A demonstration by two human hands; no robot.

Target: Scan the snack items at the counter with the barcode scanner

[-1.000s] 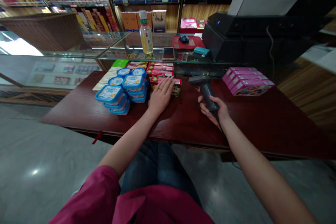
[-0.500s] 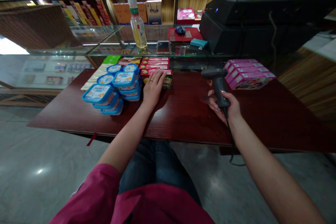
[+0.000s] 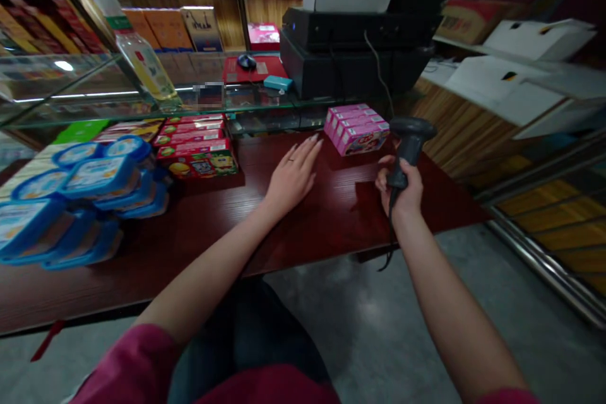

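My right hand (image 3: pixel 401 186) grips a dark handheld barcode scanner (image 3: pixel 409 139) by its handle, the head raised and the cord hanging down. My left hand (image 3: pixel 294 172) is over the counter with nothing in it, fingers stretched forward. Just beyond its fingertips stands a row of pink boxes (image 3: pixel 358 129). Left of that hand are red boxes (image 3: pixel 197 158) in a row, apart from it. Blue-lidded tubs (image 3: pixel 101 180) are stacked farther left, the nearest cut by the frame edge.
A dark red wooden counter (image 3: pixel 213 227) carries the goods. Behind it, a glass case (image 3: pixel 189 107) holds up a bottle (image 3: pixel 142 60), a mouse (image 3: pixel 246 62) on a red mat, and a small blue box (image 3: pixel 278 83). Black machines (image 3: pixel 350 69) stand at the back.
My left hand has left the red boxes and moved right, toward the pink boxes. The view has turned right. My right hand still holds the scanner.
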